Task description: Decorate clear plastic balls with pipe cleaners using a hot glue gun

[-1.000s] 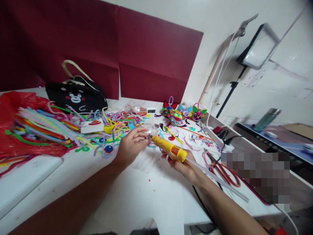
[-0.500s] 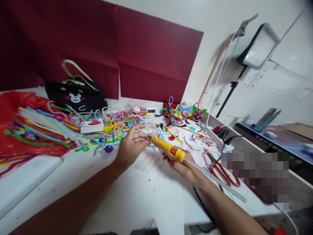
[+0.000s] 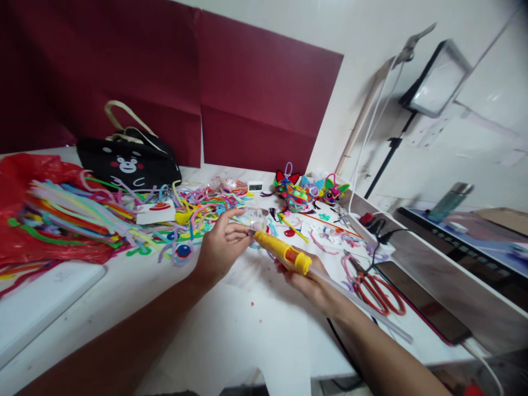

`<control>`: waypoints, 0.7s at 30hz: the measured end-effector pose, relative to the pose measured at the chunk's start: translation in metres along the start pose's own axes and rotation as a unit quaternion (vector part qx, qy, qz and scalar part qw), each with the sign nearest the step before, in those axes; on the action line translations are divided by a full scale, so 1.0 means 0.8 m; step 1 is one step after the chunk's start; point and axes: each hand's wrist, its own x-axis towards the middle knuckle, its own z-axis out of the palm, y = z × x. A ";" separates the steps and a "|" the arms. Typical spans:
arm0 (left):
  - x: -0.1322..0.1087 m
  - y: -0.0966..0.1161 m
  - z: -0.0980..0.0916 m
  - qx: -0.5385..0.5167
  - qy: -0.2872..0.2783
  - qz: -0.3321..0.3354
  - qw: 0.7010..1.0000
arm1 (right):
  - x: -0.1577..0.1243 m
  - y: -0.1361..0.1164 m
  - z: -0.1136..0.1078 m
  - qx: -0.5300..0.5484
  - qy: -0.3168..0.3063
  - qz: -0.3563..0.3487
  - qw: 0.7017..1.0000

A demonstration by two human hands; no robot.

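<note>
My right hand (image 3: 305,278) is wrapped round a yellow hot glue gun (image 3: 278,247), from whose back end a long clear glue stick (image 3: 363,300) sticks out. The gun's tip points up and left, right at the fingers of my left hand (image 3: 225,242). Those fingers are closed on a clear plastic ball (image 3: 256,218) held just above the table. Tip and ball are so close that I cannot tell whether they touch. Beyond the ball stand several colourful pipe-cleaner cat heads (image 3: 297,195).
Pipe cleaners (image 3: 78,212) spill from a red plastic bag (image 3: 25,170) at left, beside a black bag (image 3: 127,162). To the right lie red-handled scissors (image 3: 379,294) and a phone (image 3: 424,302). A white box (image 3: 49,308) sits front left. Behind stands a small digital clock (image 3: 254,187).
Hardly anything differs. The back end of the glue stick has shifted very slightly left, while both hands keep their places and grips.
</note>
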 end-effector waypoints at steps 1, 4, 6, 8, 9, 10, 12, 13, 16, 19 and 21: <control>0.000 0.000 0.000 0.001 0.000 0.001 1.000 | 0.000 0.000 0.000 0.000 0.001 0.001 1.000; -0.001 -0.001 0.000 0.005 -0.003 0.007 1.000 | -0.001 0.000 0.000 -0.003 0.001 -0.003 1.000; -0.002 -0.001 0.000 0.009 -0.005 0.010 1.000 | 0.000 0.001 0.000 -0.003 0.001 -0.010 1.000; -0.003 -0.001 0.000 0.012 -0.006 0.011 1.000 | 0.000 0.002 0.000 -0.002 0.001 -0.014 1.000; -0.003 -0.001 0.000 0.012 -0.006 0.011 1.000 | 0.000 0.003 0.000 -0.001 0.001 -0.014 1.000; -0.004 -0.001 0.000 0.013 -0.006 0.011 1.000 | 0.000 0.003 0.000 -0.001 0.001 -0.013 1.000; -0.004 -0.001 0.000 0.012 -0.008 0.011 1.000 | 0.000 0.002 0.000 -0.001 0.001 -0.009 1.000; -0.004 0.000 0.000 0.012 -0.009 0.011 1.000 | 0.000 0.002 0.000 -0.002 0.002 -0.007 1.000; -0.003 0.000 -0.001 0.011 -0.011 0.009 1.000 | 0.000 0.000 0.001 -0.002 0.005 -0.005 1.000; -0.002 0.000 -0.001 0.010 -0.009 0.008 1.000 | 0.000 -0.002 0.000 -0.007 0.001 -0.008 1.000; -0.002 0.000 -0.001 0.009 -0.008 0.007 1.000 | 0.000 -0.003 -0.001 -0.011 -0.003 -0.011 1.000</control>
